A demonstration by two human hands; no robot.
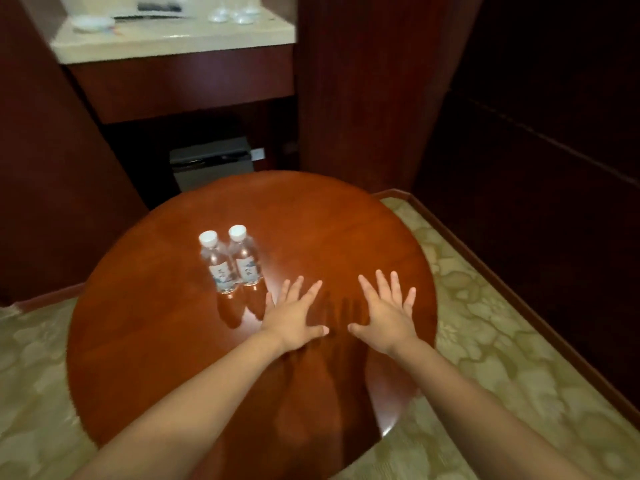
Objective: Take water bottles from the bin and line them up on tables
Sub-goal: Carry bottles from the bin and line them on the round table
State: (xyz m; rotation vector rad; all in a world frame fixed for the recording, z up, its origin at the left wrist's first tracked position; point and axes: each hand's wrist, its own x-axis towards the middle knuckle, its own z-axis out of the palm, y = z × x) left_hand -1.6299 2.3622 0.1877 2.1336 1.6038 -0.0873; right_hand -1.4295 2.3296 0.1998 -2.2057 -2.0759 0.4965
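Note:
Two clear water bottles with white caps stand upright side by side on a round polished wooden table (145,327): the left bottle (219,266) and the right bottle (246,259) touch or nearly touch. My left hand (294,317) lies flat with fingers spread just right of and nearer than the bottles, holding nothing. My right hand (389,313) is also spread flat over the table, a hand's width further right, empty. No bin shows in this view.
Behind the table a grey box-like unit (211,164) sits in a dark recess under a counter (173,39) that carries white dishes and glasses. Dark wood panels rise at left and right. Patterned carpet (485,323) surrounds the table.

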